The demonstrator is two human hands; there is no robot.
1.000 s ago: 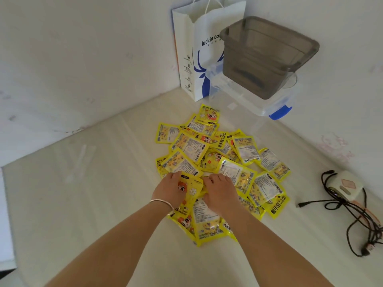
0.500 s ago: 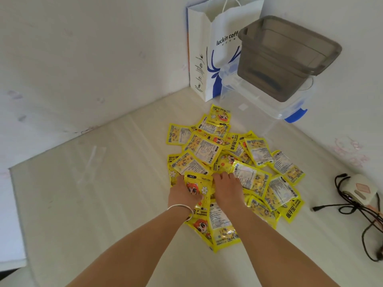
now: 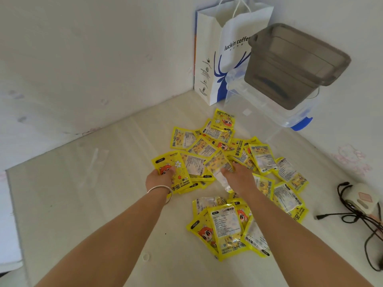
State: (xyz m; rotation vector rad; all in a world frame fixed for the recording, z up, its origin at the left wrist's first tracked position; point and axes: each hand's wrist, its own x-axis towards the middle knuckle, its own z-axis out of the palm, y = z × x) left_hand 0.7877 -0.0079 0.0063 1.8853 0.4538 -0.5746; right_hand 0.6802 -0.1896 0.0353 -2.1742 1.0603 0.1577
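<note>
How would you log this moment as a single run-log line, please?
left hand: grips cartoon-side packet | right hand: holds label-side packet | other packets: scattered on mat

I make out 2 yellow hand-warmer sachets in play. The face-up packet (image 3: 179,172) shows its cartoon face and lies flat at the left edge of the heap (image 3: 263,158). The blurred packet (image 3: 217,165), label side up, seems lifted and tilted.

Both bare forearms stretch forward, side by side. The left hand (image 3: 160,179) grips a yellow packet (image 3: 178,165) with curled fingers. The right hand (image 3: 241,179), palm down, holds a second packet (image 3: 216,163).
</note>
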